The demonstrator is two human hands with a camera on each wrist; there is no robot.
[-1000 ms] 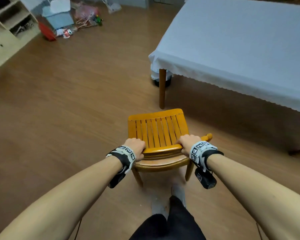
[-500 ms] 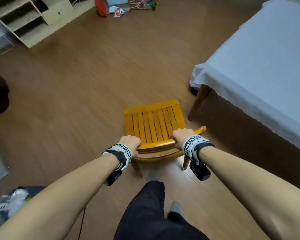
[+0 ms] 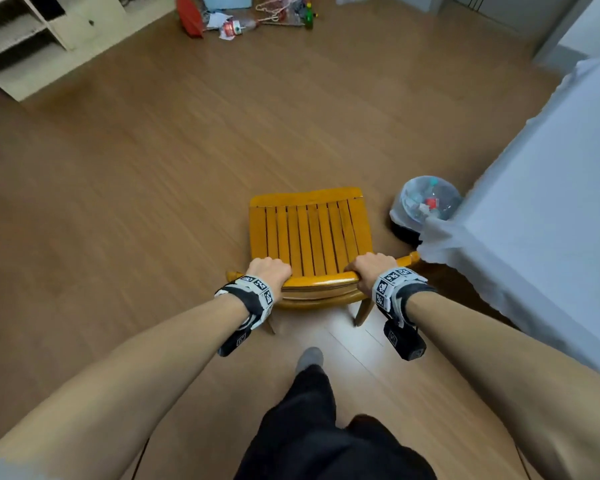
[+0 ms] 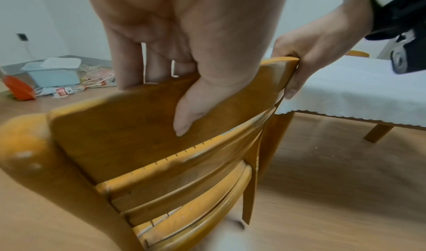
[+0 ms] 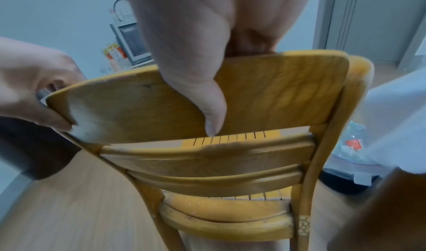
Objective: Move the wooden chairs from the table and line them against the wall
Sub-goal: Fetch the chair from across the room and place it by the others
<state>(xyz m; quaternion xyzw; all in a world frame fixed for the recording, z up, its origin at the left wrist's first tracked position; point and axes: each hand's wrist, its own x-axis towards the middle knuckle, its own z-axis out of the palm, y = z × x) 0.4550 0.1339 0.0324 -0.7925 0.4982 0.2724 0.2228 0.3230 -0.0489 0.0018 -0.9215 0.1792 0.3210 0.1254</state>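
Observation:
An orange wooden chair (image 3: 310, 233) with a slatted seat stands in front of me, seen from above and behind. My left hand (image 3: 269, 271) grips the left part of its top back rail, fingers over the front and thumb on the back (image 4: 184, 120). My right hand (image 3: 373, 268) grips the right part of the same rail (image 5: 265, 98), thumb pressed on its rear face. The table (image 3: 548, 209) under a white cloth lies to the right, its corner close to the chair's right post.
A lined waste bin (image 3: 425, 209) with rubbish sits beside the table corner, just right of the chair. Cream shelving (image 3: 32, 46) stands at far left. A red dustpan (image 3: 189, 15), a blue box and loose clutter lie on the floor at the far wall. Wooden floor stretches ahead and left.
The view has swung with the chair: the table has slid further to the right and the waste bin has come into sight. Both hands keep the same hold on the back rail.

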